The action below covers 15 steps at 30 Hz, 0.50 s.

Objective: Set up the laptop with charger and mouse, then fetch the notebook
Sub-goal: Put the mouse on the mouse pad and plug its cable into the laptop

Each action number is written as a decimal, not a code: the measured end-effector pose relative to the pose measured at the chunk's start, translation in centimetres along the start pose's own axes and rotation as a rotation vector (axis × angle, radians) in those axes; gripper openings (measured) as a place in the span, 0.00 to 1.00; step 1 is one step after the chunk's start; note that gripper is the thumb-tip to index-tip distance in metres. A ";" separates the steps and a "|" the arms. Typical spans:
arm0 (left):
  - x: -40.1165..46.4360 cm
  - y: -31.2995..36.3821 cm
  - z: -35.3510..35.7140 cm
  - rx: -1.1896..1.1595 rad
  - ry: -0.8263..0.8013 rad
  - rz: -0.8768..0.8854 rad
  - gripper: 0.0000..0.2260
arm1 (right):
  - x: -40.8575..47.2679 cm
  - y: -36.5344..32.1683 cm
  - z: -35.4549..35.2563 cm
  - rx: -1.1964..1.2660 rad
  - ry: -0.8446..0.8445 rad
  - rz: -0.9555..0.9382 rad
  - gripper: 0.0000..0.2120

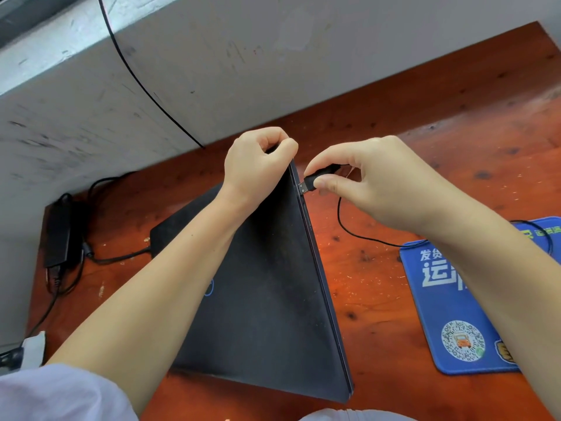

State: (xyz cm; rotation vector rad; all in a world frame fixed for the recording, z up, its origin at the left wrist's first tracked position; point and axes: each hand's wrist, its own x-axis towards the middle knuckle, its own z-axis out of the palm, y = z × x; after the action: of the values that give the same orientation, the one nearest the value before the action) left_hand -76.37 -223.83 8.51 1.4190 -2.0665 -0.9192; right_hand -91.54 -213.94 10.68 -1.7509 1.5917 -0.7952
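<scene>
At the left of the frame, one charger brick is lying on the worktop, its cord running to the laptop's left edge, seemingly plugged in. At centre, one closed laptop is being tilted up by the left hand, its grip clenched on the far corner, likely to expose the side ports. The right hand is pinching one USB plug just beside that edge. One blue mouse pad is lying at right. Mouse and notebook: not visible.

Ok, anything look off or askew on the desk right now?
Yes: the closed laptop is tipped up on one edge, its far corner gripped by the left hand, while the right hand holds the USB plug beside its raised side.
</scene>
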 end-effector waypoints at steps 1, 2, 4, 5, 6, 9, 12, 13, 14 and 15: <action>0.0 0.0 0.0 -0.002 0.001 -0.002 0.12 | 0.0 0.0 0.0 -0.012 -0.001 -0.001 0.09; 0.0 0.0 0.0 -0.002 0.000 -0.003 0.12 | 0.0 0.0 0.0 -0.026 -0.009 -0.004 0.09; -0.1 0.0 0.1 0.010 -0.004 -0.003 0.11 | -0.1 0.1 -0.1 -0.052 -0.033 -0.009 0.09; -0.2 -0.1 0.2 0.016 -0.006 -0.002 0.11 | -0.1 0.1 0.0 -0.062 -0.034 -0.008 0.09; -0.2 -0.1 0.3 0.018 -0.007 -0.001 0.11 | -0.2 0.2 0.1 -0.067 -0.025 -0.003 0.09; -0.2 -0.1 0.4 0.024 -0.002 -0.003 0.10 | -0.4 0.2 0.5 -0.039 0.033 0.012 0.09; -0.2 -0.1 0.4 0.028 -0.001 -0.001 0.10 | -0.6 0.3 0.5 -0.032 0.025 0.002 0.09; -0.2 -0.1 0.4 0.027 -0.001 -0.001 0.10 | -0.6 0.3 0.4 -0.035 0.009 0.001 0.09; -0.2 -0.1 0.5 0.028 -0.003 0.000 0.10 | -0.6 0.4 0.2 -0.039 -0.006 -0.001 0.09; -0.2 -0.1 0.5 0.030 -0.003 0.002 0.10 | -0.5 0.4 0.1 -0.042 -0.013 -0.004 0.09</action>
State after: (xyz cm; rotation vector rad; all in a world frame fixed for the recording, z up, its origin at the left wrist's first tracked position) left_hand -76.60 -223.51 8.12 1.4313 -2.0918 -0.8941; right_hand -91.74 -213.44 10.23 -1.7866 1.6073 -0.7553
